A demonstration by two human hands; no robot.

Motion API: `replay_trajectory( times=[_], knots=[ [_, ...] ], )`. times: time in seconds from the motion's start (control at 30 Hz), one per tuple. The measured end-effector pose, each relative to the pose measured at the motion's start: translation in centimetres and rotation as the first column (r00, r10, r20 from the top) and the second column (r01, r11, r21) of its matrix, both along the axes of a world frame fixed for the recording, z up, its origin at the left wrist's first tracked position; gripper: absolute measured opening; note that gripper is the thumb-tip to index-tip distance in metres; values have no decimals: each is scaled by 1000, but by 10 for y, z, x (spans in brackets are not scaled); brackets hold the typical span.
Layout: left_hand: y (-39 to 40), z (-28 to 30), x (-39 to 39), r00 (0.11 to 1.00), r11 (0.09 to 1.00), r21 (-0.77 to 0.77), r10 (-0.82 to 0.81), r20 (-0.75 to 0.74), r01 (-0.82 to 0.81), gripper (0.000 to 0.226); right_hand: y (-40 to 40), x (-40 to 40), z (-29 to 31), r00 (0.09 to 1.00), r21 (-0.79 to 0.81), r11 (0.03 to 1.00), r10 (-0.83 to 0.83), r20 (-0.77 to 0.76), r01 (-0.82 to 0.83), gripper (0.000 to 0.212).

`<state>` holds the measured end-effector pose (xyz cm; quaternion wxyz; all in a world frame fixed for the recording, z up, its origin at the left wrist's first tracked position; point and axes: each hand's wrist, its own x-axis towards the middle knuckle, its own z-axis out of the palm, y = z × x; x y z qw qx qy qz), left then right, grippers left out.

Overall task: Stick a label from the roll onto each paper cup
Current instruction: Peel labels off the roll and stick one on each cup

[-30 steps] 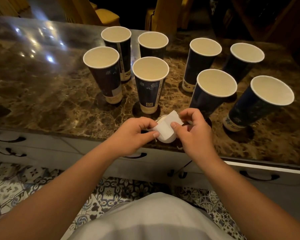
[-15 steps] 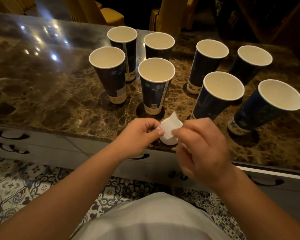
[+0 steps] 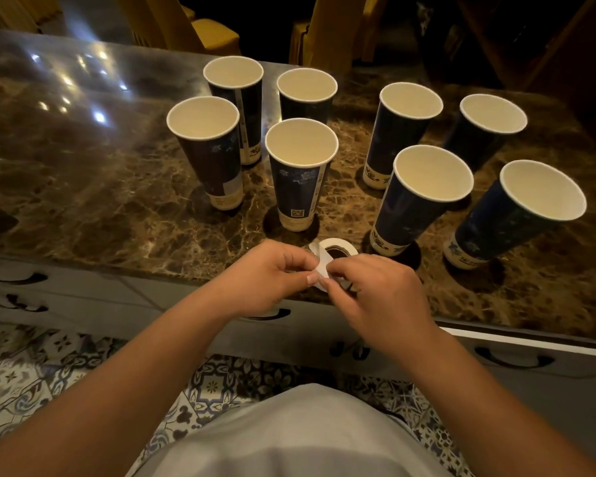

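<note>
Eight paper cups (image 3: 301,166) are standing upright on the marble table (image 3: 83,187); at its near edge, the left hand (image 3: 265,277) and right hand (image 3: 375,294) are both pinching a white label (image 3: 322,268) over the roll (image 3: 338,249).

Dim, warm light; overhead lamps glare in white spots on the glossy marble tabletop (image 3: 83,149). The cups (image 3: 301,173) cast dark shadows around their bases, wide-angle bending splays them outward, background black.
</note>
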<state>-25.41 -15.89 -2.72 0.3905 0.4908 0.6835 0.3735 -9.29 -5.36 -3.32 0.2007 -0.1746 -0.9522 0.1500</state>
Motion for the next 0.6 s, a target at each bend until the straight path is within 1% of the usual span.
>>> replay_trajectory(
  times=[0.1, 0.23, 0.33, 0.37, 0.43, 0.5, 0.53, 0.6],
  knots=[
    [1, 2, 2, 999, 1000, 15, 11, -33, -10, 18, -1, 0, 0, 1000, 13, 1000, -16, -24, 16, 23],
    [3, 2, 4, 996, 1000, -13, 6, -89, -7, 17, 0, 3, -3, 1000, 93, 996, 14, -7, -14, 23],
    [3, 2, 6, 995, 1000, -24, 16, -97, -18, 16, 3, 3, -6, 1000, 167, 986, 23, 13, -25, 24],
    [3, 3, 7, 995, 999, -25, 24, -93, -26, 16, 3, 3, -6, 1000, 167, 986, 8, 9, -9, 26],
    [3, 2, 8, 995, 999, -20, 47, -89, -49, 17, 3, 2, -4, 998, 83, 995, -56, -28, 58, 27],
    [2, 2, 9, 991, 996, -10, 90, -101, -91, 18, 5, 1, 1, 985, -109, 985, -141, -96, 131, 18],
    [2, 1, 10, 987, 992, -5, 122, -108, -123, 18, 6, 2, 4, 973, -218, 962, -195, -121, 166, 13],
    [-1, -3, 10, 976, 983, 9, 185, -118, -185, 18, 10, 5, 10, 941, -409, 883, -310, -135, 232, 10]
  ],
)
